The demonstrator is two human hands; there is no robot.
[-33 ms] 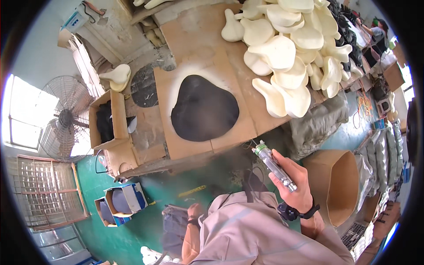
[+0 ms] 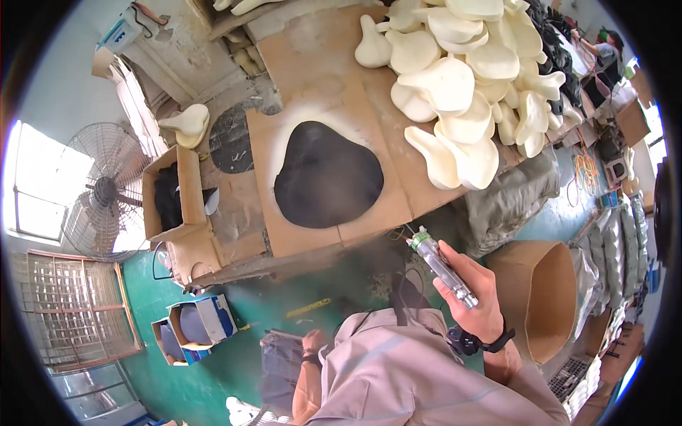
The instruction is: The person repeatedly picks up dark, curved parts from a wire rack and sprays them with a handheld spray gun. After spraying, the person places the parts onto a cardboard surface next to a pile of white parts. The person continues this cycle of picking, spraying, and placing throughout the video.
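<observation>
Upright, the right hand (image 2: pixel 474 298) grips a spray gun (image 2: pixel 441 267) — left hand (image 2: pixel 313 343) hangs, grip unclear.

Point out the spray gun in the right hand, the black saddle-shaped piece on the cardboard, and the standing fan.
spray gun (image 2: pixel 442 268), head view, middle of its clear barrel.
right hand (image 2: pixel 474 295), head view, back of the hand.
black saddle-shaped piece (image 2: pixel 328 176), head view, its centre.
standing fan (image 2: pixel 105 190), head view, the hub.

a workshop: cardboard-covered workbench (image 2: pixel 312 57), heaped cream foam pieces (image 2: pixel 462 78), standing fan (image 2: pixel 103 192).
</observation>
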